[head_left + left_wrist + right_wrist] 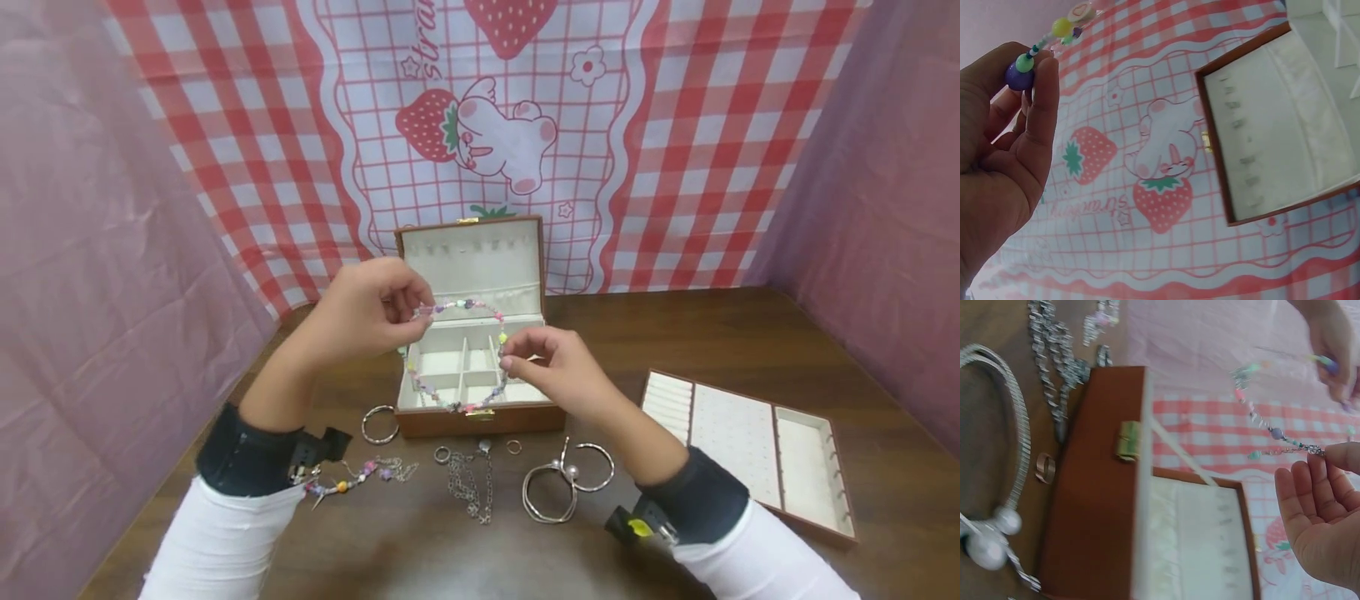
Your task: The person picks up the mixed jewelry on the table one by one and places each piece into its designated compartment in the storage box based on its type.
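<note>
Sleeves: white, with a dark band at each wrist, lowest in the head view and closest to me.
Left hand (pixel 371 308): raised above the desk, fingers curled, pinching one end of a beaded necklace (pixel 457 358); in the left wrist view my fingertips (pixel 1038 81) grip a purple bead and a green one.
Right hand (pixel 558 367): also raised, thumb and forefinger pinching the other part of the same strand; in the right wrist view the remaining fingers (pixel 1310 487) are loosely curled, palm showing.
Beaded necklace: pastel beads in pink, green, purple and yellow, stretched between my two hands and hanging in a loop in front of the open jewellery box, clear of the desk.
Jewellery box (pixel 480 417): brown outside, cream lining, lid standing upright, small gold clasp at the front; inside are several divided compartments.
Desk (pixel 750 333): dark brown wood.
Near the box, left: a silver ring-shaped bangle (pixel 379 424) just beside its front corner, and a thin chain with coloured beads (pixel 360 475) close to my left wrist.
Near the box, middle: a heap of silver chain (pixel 468 483) and a small ring (pixel 513 447).
Near the box, right: silver hoops with pearl-like balls (pixel 562 487).
Tray (pixel 750 442): a cream-lined insert with a brown rim, lying flat well to the right of the box.
Backdrop (pixel 510 133): red and white checked cloth with strawberries and a white cartoon animal; pink sheets on both sides.
</note>
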Tool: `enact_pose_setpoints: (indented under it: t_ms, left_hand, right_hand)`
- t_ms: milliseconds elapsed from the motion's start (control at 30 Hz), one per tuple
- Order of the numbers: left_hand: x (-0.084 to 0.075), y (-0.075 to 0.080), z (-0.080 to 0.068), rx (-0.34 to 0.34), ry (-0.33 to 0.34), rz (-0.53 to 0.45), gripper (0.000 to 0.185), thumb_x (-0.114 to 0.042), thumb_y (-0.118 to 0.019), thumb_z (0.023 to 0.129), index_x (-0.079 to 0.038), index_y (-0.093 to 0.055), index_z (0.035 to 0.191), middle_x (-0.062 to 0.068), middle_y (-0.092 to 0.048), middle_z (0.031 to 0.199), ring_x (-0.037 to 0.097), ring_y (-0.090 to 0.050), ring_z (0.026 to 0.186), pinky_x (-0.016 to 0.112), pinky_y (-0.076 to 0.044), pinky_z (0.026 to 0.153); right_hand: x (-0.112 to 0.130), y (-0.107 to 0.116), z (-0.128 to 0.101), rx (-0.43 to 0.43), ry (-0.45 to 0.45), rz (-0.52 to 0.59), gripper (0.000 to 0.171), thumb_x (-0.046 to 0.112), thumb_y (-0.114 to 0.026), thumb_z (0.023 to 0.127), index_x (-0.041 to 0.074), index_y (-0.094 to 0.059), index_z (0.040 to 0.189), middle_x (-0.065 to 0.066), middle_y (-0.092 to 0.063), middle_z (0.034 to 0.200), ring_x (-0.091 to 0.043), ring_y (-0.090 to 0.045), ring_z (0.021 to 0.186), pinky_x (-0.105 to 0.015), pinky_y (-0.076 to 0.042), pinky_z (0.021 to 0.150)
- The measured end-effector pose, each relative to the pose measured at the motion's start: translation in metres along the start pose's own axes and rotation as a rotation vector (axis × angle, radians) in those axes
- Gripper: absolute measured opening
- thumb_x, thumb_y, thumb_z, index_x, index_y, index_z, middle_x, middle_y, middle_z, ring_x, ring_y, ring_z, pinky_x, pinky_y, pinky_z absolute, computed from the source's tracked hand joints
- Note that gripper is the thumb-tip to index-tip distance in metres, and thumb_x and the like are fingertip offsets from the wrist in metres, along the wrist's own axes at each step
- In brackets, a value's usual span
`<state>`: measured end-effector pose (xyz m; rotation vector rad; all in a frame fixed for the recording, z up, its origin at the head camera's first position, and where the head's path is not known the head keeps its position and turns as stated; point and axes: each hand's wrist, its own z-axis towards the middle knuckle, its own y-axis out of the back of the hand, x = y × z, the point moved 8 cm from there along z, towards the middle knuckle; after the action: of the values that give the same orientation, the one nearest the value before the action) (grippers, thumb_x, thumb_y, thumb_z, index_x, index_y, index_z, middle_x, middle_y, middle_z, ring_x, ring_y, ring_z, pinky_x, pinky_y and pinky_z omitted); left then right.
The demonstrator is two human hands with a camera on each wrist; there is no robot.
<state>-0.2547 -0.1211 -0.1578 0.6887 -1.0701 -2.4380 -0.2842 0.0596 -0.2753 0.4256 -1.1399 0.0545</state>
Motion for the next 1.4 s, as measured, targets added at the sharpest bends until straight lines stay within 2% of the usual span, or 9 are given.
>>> enact_pose_setpoints:
  t_ms: [267, 467, 600, 800, 933, 1000, 1100, 1267, 1400]
  left_hand:
    - [0.018, -0.042, -0.025, 0.125, 0.153, -0.139, 0.016, -0.004, -0.079, 0.078, -0.011, -0.066, 0.084, -0.005, -0.065, 0.077, 0.006, -0.061, 0.065, 0.025, -0.053, 0.054]
    - [0.026, -0.083, -0.038, 0.225, 0.258, -0.238, 0.024, 0.000, -0.078, 0.078, -0.008, -0.057, 0.087, -0.003, -0.066, 0.076, 0.008, -0.064, 0.068, 0.024, -0.056, 0.063]
    - [0.025, -0.103, -0.042, 0.256, 0.274, -0.306, 0.031, 0.002, -0.078, 0.076, -0.006, -0.052, 0.092, 0.000, -0.068, 0.080, 0.009, -0.065, 0.072, 0.023, -0.056, 0.067]
    - [0.020, -0.124, -0.040, 0.305, 0.233, -0.392, 0.036, 0.003, -0.076, 0.078, 0.000, -0.055, 0.107, 0.006, -0.070, 0.088, 0.012, -0.068, 0.080, 0.024, -0.057, 0.070]
    - [0.014, -0.119, -0.032, 0.307, 0.212, -0.463, 0.046, 0.001, -0.077, 0.076, 0.004, -0.057, 0.117, 0.011, -0.066, 0.106, 0.020, -0.066, 0.098, 0.030, -0.056, 0.082]
    - [0.010, -0.108, -0.024, 0.280, 0.203, -0.510, 0.054, -0.001, -0.079, 0.075, 0.005, -0.055, 0.123, 0.013, -0.063, 0.116, 0.023, -0.063, 0.106, 0.033, -0.053, 0.090]
    - [0.003, -0.090, -0.009, 0.242, 0.222, -0.633, 0.056, -0.003, -0.078, 0.078, 0.005, -0.054, 0.128, 0.013, -0.061, 0.122, 0.024, -0.060, 0.112, 0.035, -0.049, 0.097]
    - [-0.004, -0.075, 0.008, 0.191, 0.363, -0.806, 0.036, -0.004, -0.067, 0.090, 0.005, -0.061, 0.124, 0.013, -0.068, 0.114, 0.024, -0.065, 0.105, 0.037, -0.051, 0.093]
    - [-0.002, -0.075, 0.014, 0.133, 0.468, -0.851, 0.027, -0.005, -0.066, 0.092, 0.006, -0.066, 0.117, 0.014, -0.072, 0.105, 0.023, -0.069, 0.094, 0.037, -0.054, 0.088]
  right_hand:
    - [0.031, 0.028, 0.004, -0.024, 0.054, -0.016, 0.010, 0.003, -0.067, 0.090, -0.003, -0.066, 0.098, -0.010, -0.066, 0.084, -0.016, -0.062, 0.075, -0.029, -0.054, 0.069]
    - [0.055, 0.038, 0.010, -0.003, 0.111, -0.097, 0.008, 0.005, -0.068, 0.090, 0.000, -0.068, 0.097, -0.012, -0.068, 0.083, -0.021, -0.065, 0.074, -0.031, -0.056, 0.069]
    - [0.067, 0.034, 0.012, 0.019, 0.166, -0.131, 0.009, 0.004, -0.068, 0.089, -0.002, -0.068, 0.096, -0.010, -0.069, 0.082, -0.019, -0.065, 0.072, -0.029, -0.056, 0.068]
    - [0.078, 0.022, 0.013, 0.069, 0.220, -0.134, 0.007, -0.002, -0.067, 0.088, -0.005, -0.068, 0.095, -0.009, -0.068, 0.081, -0.014, -0.063, 0.073, -0.025, -0.055, 0.068]
    - [0.085, 0.018, 0.013, 0.102, 0.250, -0.191, 0.007, -0.002, -0.067, 0.088, -0.003, -0.069, 0.095, -0.008, -0.068, 0.084, -0.015, -0.063, 0.075, -0.026, -0.055, 0.070]
    - [0.090, 0.017, 0.013, 0.121, 0.283, -0.241, 0.007, -0.001, -0.067, 0.088, -0.001, -0.069, 0.095, -0.006, -0.068, 0.086, -0.015, -0.063, 0.076, -0.027, -0.055, 0.070]
    - [0.101, 0.017, 0.011, 0.130, 0.390, -0.348, 0.009, -0.001, -0.069, 0.087, 0.001, -0.071, 0.095, -0.005, -0.069, 0.089, -0.014, -0.062, 0.078, -0.028, -0.055, 0.068]
    - [0.116, 0.016, 0.004, 0.080, 0.588, -0.502, 0.014, -0.005, -0.072, 0.083, 0.003, -0.071, 0.094, -0.004, -0.069, 0.088, -0.012, -0.059, 0.078, -0.029, -0.053, 0.065]
    - [0.123, 0.016, -0.001, 0.007, 0.670, -0.588, 0.014, -0.006, -0.074, 0.081, 0.002, -0.071, 0.092, -0.004, -0.069, 0.085, -0.012, -0.059, 0.075, -0.028, -0.052, 0.065]
